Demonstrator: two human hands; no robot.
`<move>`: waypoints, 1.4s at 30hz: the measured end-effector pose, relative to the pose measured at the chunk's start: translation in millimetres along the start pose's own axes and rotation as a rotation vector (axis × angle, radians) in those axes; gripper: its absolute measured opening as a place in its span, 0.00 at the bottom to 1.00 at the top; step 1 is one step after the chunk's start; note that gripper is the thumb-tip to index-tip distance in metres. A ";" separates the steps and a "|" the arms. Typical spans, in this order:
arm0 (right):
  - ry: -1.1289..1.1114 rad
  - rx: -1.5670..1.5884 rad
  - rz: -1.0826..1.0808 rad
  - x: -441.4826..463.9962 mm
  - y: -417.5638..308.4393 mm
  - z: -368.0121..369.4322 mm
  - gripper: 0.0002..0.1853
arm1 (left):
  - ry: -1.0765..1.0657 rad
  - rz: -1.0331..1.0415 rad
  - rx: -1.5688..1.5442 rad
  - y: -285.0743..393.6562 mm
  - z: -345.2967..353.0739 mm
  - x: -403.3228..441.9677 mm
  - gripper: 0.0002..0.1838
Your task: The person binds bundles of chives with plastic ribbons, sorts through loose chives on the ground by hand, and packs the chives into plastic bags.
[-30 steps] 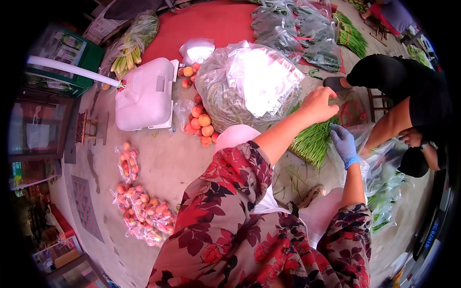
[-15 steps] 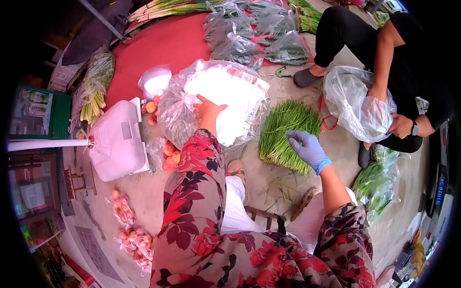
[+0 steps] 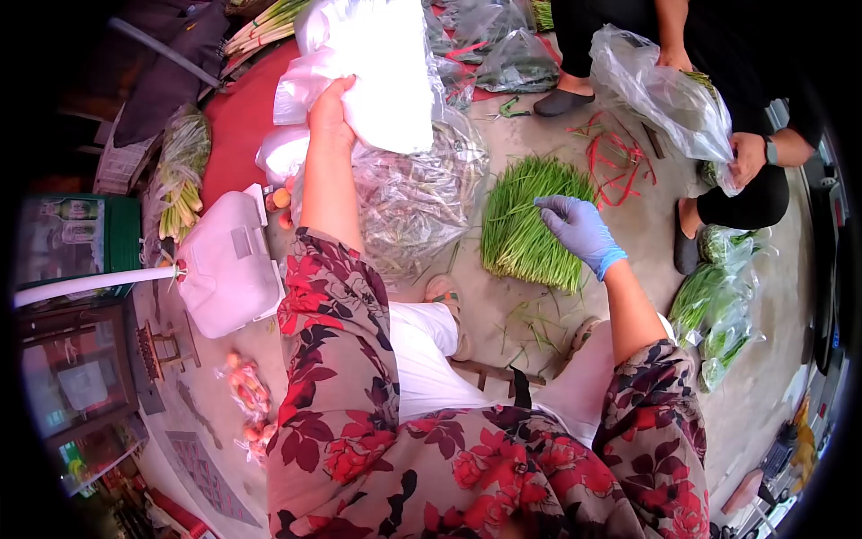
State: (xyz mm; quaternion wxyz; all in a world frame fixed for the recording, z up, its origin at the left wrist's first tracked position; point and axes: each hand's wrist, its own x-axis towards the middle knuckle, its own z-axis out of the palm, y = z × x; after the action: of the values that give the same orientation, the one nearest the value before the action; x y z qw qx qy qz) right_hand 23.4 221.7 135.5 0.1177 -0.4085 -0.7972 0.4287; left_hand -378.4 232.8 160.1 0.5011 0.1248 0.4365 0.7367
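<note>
A thick stack of white plastic bags (image 3: 395,90), glaring in the light, is gripped at its edge by my bare left hand (image 3: 334,117). Under it lies a large clear plastic bag (image 3: 417,216); its contents are hard to make out. My right hand (image 3: 579,232), in a blue glove, hovers at the right side of a pile of long green stalks, like garlic chives (image 3: 530,229). Its fingers are slightly bent and apart from the thumb, with nothing visible between them. Loose stalk bits (image 3: 534,328) lie on the floor near my feet.
Opposite on the right, a co-worker's hands (image 3: 747,160) hold a clear bag (image 3: 669,90) with greens inside. Red ties (image 3: 620,166) lie by the chives. Bagged greens (image 3: 718,296) are at right, a white scale-like box (image 3: 229,260) and bagged fruit (image 3: 247,386) at left.
My left hand has lifted the white bag stack up and away from the large clear bag. My right hand stays nearly in place. The co-worker's bag has moved up, uncovering red ties.
</note>
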 end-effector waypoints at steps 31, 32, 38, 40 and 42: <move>0.609 0.762 0.207 -112.4 62.2 -125.5 0.17 | -0.016 0.352 0.411 -93.7 137.4 -148.2 0.18; 0.592 0.761 0.201 -106.9 65.7 -124.1 0.17 | -0.012 0.305 0.407 -97.0 136.8 -144.5 0.18; 0.489 0.680 0.248 -87.3 62.1 -106.1 0.17 | -0.056 0.179 0.388 -149.0 127.8 -129.1 0.19; 0.469 0.666 0.229 -79.6 66.2 -102.6 0.17 | -0.074 0.132 0.442 -163.1 136.9 -116.7 0.18; 0.471 0.638 0.230 -71.7 68.5 -101.5 0.17 | -0.118 0.140 0.473 -178.4 145.9 -99.7 0.17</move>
State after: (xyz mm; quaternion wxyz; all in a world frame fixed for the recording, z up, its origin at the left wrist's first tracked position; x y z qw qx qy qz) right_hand 161.6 247.8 155.1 0.3693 -0.5247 -0.5247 0.5595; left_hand -128.9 244.7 134.0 0.4305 0.3114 0.5571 0.6383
